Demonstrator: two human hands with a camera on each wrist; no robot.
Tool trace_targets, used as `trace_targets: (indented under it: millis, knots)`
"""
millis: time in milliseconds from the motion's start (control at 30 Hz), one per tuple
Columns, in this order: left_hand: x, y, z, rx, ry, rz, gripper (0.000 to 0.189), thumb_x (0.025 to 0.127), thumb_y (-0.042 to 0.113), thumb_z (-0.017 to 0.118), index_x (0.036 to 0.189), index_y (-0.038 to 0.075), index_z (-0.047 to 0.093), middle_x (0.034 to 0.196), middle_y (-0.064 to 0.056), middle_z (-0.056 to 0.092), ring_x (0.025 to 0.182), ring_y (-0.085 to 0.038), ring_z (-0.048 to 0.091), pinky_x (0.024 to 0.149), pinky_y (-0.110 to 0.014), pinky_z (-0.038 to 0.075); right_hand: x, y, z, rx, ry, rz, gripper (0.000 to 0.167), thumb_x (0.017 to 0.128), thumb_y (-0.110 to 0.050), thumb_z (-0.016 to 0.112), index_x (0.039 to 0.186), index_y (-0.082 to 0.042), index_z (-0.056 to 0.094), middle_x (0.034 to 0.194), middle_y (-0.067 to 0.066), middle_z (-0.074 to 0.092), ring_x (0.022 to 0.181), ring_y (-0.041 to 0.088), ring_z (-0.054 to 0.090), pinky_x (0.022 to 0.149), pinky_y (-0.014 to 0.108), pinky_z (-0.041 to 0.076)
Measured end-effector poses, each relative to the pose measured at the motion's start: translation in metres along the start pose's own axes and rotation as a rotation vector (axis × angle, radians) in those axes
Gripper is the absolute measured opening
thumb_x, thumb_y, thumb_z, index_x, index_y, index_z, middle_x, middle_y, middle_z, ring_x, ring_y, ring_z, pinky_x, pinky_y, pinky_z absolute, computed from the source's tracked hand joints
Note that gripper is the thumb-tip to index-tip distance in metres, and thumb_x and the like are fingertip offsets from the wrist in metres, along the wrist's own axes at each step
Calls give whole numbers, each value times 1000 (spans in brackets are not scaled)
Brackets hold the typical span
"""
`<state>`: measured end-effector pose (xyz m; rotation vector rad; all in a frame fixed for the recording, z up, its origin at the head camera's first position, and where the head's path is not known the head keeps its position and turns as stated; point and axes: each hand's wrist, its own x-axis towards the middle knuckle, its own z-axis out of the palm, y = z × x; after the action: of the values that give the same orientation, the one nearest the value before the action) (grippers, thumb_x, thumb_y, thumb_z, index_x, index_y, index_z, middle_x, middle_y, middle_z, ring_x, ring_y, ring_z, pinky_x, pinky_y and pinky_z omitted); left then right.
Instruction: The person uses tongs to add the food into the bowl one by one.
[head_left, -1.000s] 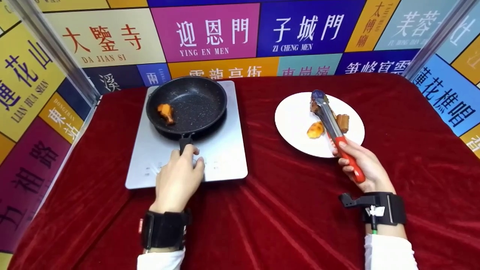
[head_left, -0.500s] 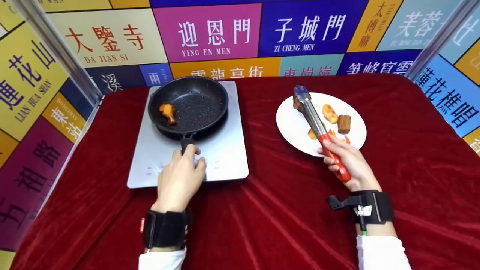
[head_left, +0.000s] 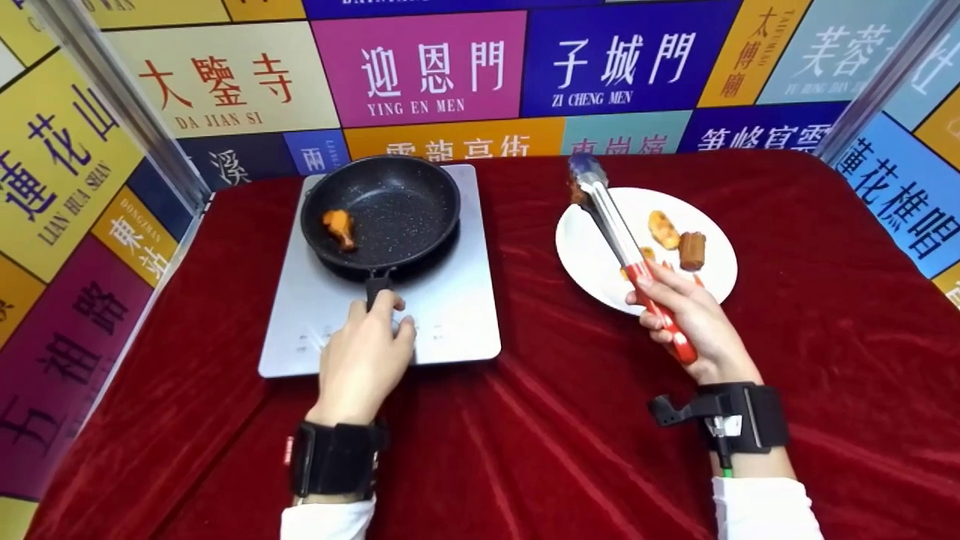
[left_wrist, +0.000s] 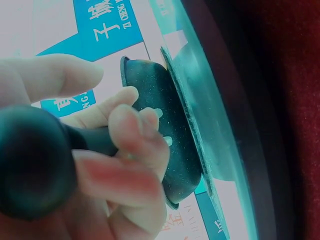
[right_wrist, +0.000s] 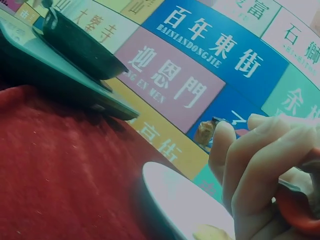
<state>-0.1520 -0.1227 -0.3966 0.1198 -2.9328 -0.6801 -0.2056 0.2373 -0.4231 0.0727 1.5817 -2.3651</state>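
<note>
My left hand grips the handle of a black frying pan on a silver induction cooktop. A small orange-brown drumstick lies at the pan's left side. In the left wrist view, curled fingers surround the black handle. My right hand holds red-handled metal tongs, their tips pinching a dark brown piece of food over the far left rim of a white plate. In the right wrist view that food piece shows just past the fingers.
On the plate lie a golden piece, a brown ridged chunk and orange bits partly hidden by the tongs. A dark red cloth covers the table. Printed panels stand behind and at both sides.
The tongs have lifted the brown piece and carried it left to the plate's far left edge, uncovering the golden piece. My left hand keeps its grip on the pan handle.
</note>
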Motion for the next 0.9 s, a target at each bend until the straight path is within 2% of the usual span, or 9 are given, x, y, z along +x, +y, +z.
trace_targets:
  millis: [200, 500, 900]
  knots:
    - [0, 0, -1, -2, -9, -7, 26, 89, 35, 46, 110, 20, 52, 96, -8, 50, 65, -27, 51, 58, -41, 40, 2, 5, 12, -4, -37, 3, 55, 89, -15, 54, 139, -12, 30, 86, 12, 55, 48, 5, 42, 36, 13, 32]
    - [1, -3, -2, 4, -11, -15, 27, 89, 36, 46, 110, 20, 52, 98, -9, 51, 65, -27, 51, 57, -41, 41, 3, 9, 37, 43, -164, -7, 49, 92, -13, 49, 137, -9, 32, 85, 13, 55, 48, 6, 43, 36, 13, 33]
    - [1, 0, 1, 4, -10, -20, 26, 89, 36, 46, 109, 21, 52, 95, -6, 50, 63, -24, 51, 57, -39, 41, -1, 25, 70, 4, -280, 54, 47, 92, -14, 49, 137, -13, 35, 87, 12, 53, 48, 5, 42, 35, 13, 33]
